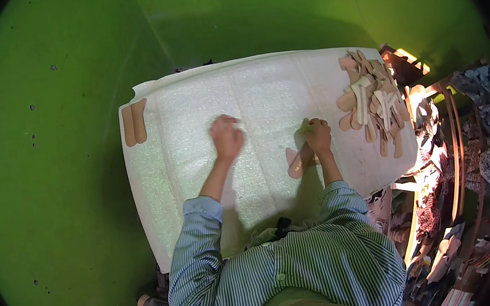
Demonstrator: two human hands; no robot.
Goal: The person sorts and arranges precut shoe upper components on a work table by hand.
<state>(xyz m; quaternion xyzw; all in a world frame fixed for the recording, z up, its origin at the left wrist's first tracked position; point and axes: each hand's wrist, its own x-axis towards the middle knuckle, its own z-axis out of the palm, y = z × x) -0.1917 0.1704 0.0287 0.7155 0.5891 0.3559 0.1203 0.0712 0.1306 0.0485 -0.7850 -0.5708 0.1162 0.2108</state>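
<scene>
a tan, sole-shaped strip [295, 161] is pinched in the curled fingers of the right hand [318, 136] and lies on the white foam sheet [200, 175], just below that hand; the left hand [226, 137] is pressed loosely closed on the bare foam with nothing visibly held. the strip is probably best kept flat and steadied by the left hand while it is worked. no container is seen: similar pieces are heaped in a loose pile [373, 102] at the sheet's right edge, and a pair of strips [134, 122] is laid at its left corner.

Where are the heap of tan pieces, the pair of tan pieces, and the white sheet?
heap of tan pieces [373, 102], head view, middle of heap.
pair of tan pieces [134, 122], head view, where both meet.
white foam sheet [262, 86], head view, bare top.
</scene>
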